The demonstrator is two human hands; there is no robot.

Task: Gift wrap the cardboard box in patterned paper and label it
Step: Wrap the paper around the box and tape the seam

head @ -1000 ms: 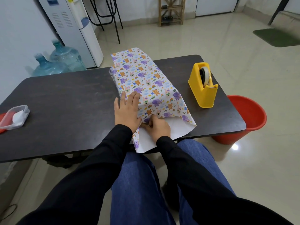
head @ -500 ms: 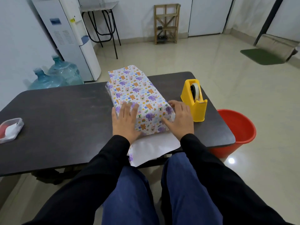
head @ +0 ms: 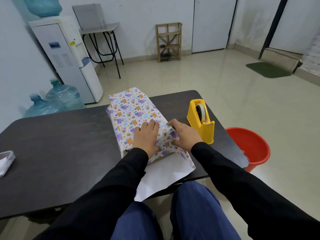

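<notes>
The box, covered in animal-patterned paper [head: 131,111], lies lengthwise on the dark table [head: 57,146]; the cardboard itself is hidden. My left hand [head: 147,137] lies flat on the top of the near end, fingers straight. My right hand [head: 183,134] presses the paper against the near right corner, fingertips on the top edge and thumb low on the side. A white flap of paper [head: 164,175] sticks out past the box toward me and over the table's front edge.
A yellow tape dispenser [head: 201,120] stands just right of the box. A clear plastic container [head: 6,161] sits at the table's left edge. A red bucket [head: 251,146] is on the floor to the right. Water bottles [head: 57,99] and a dispenser [head: 69,58] stand behind.
My right hand left the near flap and moved up to the box's right corner. My left hand slid right along the top. The camera view tilted upward.
</notes>
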